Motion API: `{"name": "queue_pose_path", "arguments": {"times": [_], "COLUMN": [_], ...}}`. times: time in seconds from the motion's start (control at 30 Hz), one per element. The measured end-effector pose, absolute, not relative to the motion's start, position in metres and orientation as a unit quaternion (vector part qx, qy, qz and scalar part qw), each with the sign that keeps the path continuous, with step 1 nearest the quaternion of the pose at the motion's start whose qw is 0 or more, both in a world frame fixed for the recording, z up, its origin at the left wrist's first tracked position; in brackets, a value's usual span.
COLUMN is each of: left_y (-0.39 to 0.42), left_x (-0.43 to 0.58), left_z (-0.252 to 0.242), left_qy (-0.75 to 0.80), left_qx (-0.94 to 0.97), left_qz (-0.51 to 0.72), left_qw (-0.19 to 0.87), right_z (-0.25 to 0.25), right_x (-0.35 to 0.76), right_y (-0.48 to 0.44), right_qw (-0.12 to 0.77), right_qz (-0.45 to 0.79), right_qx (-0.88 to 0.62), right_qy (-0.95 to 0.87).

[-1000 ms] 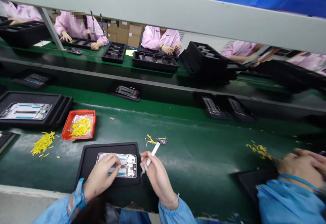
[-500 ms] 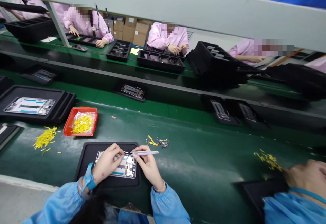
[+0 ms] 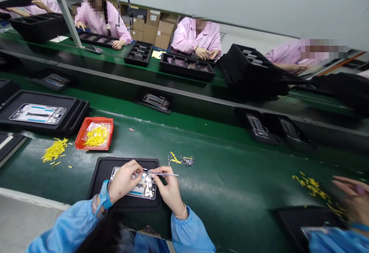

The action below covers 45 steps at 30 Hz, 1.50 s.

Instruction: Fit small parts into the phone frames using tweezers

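A phone frame (image 3: 144, 189) lies in a black tray (image 3: 100, 174) on the green bench in front of me. My left hand (image 3: 125, 180) rests on the frame with its fingers curled and pinched at the frame's top edge. My right hand (image 3: 168, 189) is closed on white tweezers (image 3: 164, 174), which lie level with their tips pointing left, meeting my left fingertips. What sits between the tips is too small to make out. A small heap of yellow strips and dark parts (image 3: 181, 159) lies just beyond the tray.
An orange tray (image 3: 93, 134) of yellow strips and a loose yellow pile (image 3: 54, 151) lie to the left, beside black trays holding another frame (image 3: 39, 113). A neighbour's hand (image 3: 350, 199) works at the right near yellow scraps (image 3: 309, 186). People in pink sit across the conveyor.
My right hand swung the tweezers from upright to level, tips toward my left hand, which shifted up to the frame's top edge. The view tilted down slightly.
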<state>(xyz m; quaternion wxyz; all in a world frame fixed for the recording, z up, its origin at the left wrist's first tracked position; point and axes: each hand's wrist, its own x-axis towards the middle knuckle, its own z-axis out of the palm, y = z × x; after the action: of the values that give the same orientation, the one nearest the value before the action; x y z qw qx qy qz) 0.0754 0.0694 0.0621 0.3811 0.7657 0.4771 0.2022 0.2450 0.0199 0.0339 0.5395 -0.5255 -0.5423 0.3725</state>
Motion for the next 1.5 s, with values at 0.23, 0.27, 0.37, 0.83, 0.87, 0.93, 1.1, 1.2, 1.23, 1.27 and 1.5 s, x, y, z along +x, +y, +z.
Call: {"name": "queue_pose_path", "arguments": {"times": [0.23,0.27,0.37,0.83,0.87,0.93,1.1,1.2,1.23,1.27,1.5], "left_y": [0.069,0.069,0.069,0.056,0.055,0.055,0.056,0.057,0.057,0.057,0.059], "left_x": [0.077,0.077,0.077,0.071,0.071,0.071,0.071,0.070,0.069,0.068,0.065], "left_z": [0.061,0.061,0.059,0.042,0.042,0.042,0.042,0.041,0.041,0.041,0.047], "left_qy": [0.473,0.473,0.475,0.333,0.324,0.315,0.295,0.288,0.286,0.285,0.333], "left_qx": [0.768,0.768,0.771,0.918,0.922,0.928,0.946,0.953,0.954,0.955,0.930], "left_qz": [0.218,0.223,0.235,0.211,0.211,0.201,0.129,0.093,0.088,0.087,0.150], "left_qw": [0.373,0.369,0.354,0.047,0.028,0.001,-0.021,-0.008,-0.005,-0.004,0.030], "right_z": [0.033,0.033,0.034,0.042,0.041,0.039,0.045,0.064,0.072,0.079,0.069], "right_x": [0.244,0.244,0.244,0.246,0.246,0.246,0.248,0.254,0.256,0.258,0.249], "right_y": [0.019,0.019,0.021,0.023,0.023,0.024,0.027,0.028,0.028,0.028,0.028], "right_qw": [0.536,0.534,0.527,0.467,0.465,0.465,0.460,0.518,0.553,0.584,0.514], "right_qz": [0.347,0.345,0.343,0.331,0.329,0.326,0.340,0.328,0.313,0.297,0.347], "right_qx": [-0.547,-0.549,-0.550,-0.548,-0.549,-0.550,-0.530,-0.509,-0.506,-0.505,-0.536], "right_qy": [-0.541,-0.542,-0.549,-0.610,-0.611,-0.612,-0.626,-0.604,-0.584,-0.562,-0.573]}}
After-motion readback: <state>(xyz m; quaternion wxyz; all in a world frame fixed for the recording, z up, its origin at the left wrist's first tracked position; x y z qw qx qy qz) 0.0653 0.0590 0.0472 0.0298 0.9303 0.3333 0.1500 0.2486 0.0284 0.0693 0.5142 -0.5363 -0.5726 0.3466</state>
